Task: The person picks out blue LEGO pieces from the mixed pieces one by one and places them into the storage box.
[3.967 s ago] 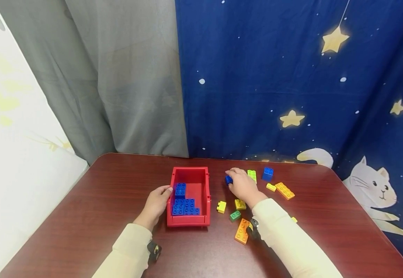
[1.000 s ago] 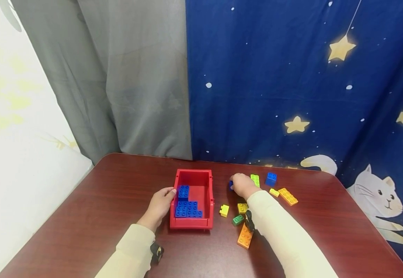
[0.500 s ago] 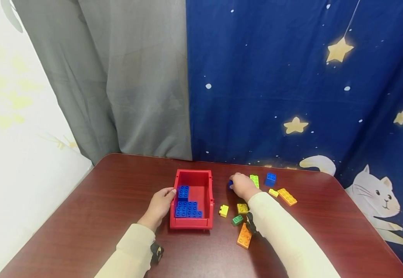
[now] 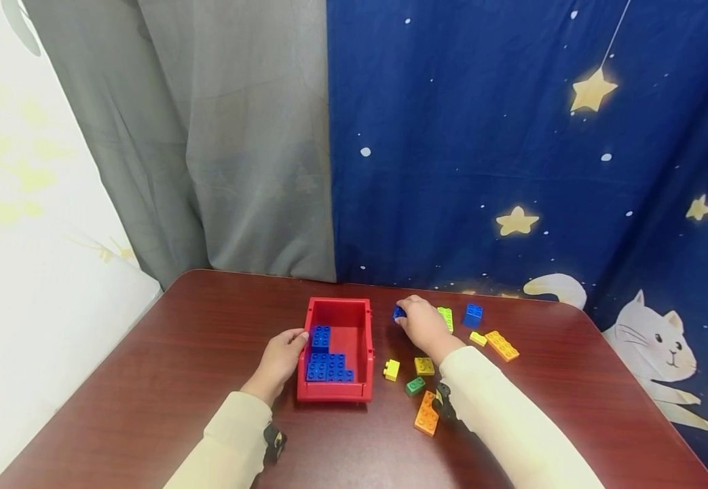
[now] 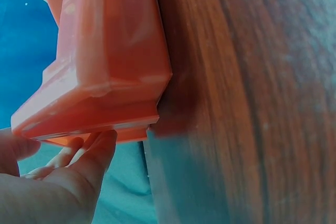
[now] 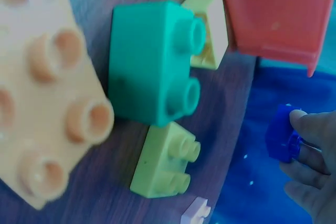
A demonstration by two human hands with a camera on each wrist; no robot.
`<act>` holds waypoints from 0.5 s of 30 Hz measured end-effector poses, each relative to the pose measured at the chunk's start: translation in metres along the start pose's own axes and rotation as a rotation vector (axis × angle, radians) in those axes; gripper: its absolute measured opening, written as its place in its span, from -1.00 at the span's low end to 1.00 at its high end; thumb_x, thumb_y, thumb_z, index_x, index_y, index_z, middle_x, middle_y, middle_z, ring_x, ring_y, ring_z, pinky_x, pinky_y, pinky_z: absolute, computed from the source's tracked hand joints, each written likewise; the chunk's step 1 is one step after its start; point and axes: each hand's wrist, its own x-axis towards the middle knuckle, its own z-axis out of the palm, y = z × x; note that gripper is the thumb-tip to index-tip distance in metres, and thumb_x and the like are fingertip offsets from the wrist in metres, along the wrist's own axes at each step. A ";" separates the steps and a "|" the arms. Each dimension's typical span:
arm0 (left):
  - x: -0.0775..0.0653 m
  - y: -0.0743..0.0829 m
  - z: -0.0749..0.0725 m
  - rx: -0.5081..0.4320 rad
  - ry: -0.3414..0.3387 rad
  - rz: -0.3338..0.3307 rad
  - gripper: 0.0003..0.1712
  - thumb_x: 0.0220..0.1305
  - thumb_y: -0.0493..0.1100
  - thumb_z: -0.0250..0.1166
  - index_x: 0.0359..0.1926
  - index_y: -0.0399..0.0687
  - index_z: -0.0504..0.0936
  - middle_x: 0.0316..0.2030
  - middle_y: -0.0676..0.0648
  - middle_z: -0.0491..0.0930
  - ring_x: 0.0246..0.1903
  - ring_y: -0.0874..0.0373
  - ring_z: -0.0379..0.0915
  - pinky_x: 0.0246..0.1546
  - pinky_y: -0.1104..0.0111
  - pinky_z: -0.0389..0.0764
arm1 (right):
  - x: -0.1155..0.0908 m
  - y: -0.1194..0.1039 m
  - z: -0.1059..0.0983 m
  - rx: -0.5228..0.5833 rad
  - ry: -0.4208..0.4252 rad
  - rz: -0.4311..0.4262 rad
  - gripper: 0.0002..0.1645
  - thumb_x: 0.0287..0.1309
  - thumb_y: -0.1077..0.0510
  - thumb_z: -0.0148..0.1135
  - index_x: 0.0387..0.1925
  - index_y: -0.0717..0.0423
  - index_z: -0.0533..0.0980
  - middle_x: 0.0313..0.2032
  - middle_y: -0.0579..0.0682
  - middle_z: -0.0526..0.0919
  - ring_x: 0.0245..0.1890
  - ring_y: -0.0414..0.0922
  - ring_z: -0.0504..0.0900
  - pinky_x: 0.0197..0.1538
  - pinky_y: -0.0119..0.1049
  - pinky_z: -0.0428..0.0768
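My left hand (image 4: 280, 356) grips the left wall of a red plastic bin (image 4: 364, 390), thumb over the rim and fingers outside, as the left wrist view shows. Inside the bin, blue building bricks (image 4: 327, 367) lie along the left side and the near end. To the right of the bin, my right hand (image 4: 425, 328) pinches a small blue building brick (image 6: 281, 135) between thumb and fingers. A lime green brick (image 4: 446, 318) lies just beyond that hand, partly hidden by it. A taller blue brick (image 4: 472, 315) stands farther right.
On the table's right half lie a yellow brick (image 4: 392, 370), a darker yellow brick (image 4: 423, 366), a green brick (image 4: 415, 386) and an orange brick (image 4: 427, 414) near the right wrist. A small yellow piece (image 4: 478, 338) and another orange brick (image 4: 503, 346) lie farther right. Curtains hang behind.
In the last half second my right hand has shifted slightly left with the blue brick, which shows more now. My left hand stays on the bin; the bricks inside look the same.
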 end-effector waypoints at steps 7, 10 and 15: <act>0.002 0.000 0.001 0.009 0.009 0.008 -0.46 0.47 -0.07 -0.02 0.31 -0.33 0.34 0.22 -0.39 0.39 0.21 -0.29 0.32 0.18 -0.10 0.39 | -0.011 -0.008 -0.005 0.042 0.076 -0.045 -0.52 0.20 0.12 0.30 0.13 0.23 0.52 0.01 0.11 0.60 0.02 0.02 0.59 0.12 -0.07 0.57; 0.002 -0.001 0.001 0.011 0.004 0.005 -0.46 0.48 -0.06 -0.02 0.31 -0.33 0.33 0.22 -0.39 0.38 0.21 -0.30 0.31 0.18 -0.11 0.39 | -0.016 -0.013 -0.009 0.049 0.101 -0.065 -0.51 0.19 0.12 0.31 0.13 0.22 0.53 0.01 0.10 0.60 0.03 0.02 0.59 0.12 -0.08 0.57; 0.001 -0.001 0.001 0.011 -0.001 -0.003 -0.47 0.48 -0.07 -0.02 0.32 -0.32 0.33 0.23 -0.38 0.38 0.21 -0.29 0.32 0.18 -0.11 0.39 | -0.023 -0.024 -0.015 0.061 0.126 -0.097 -0.51 0.17 0.13 0.33 0.13 0.20 0.53 0.02 0.09 0.60 0.05 0.02 0.58 0.12 -0.08 0.57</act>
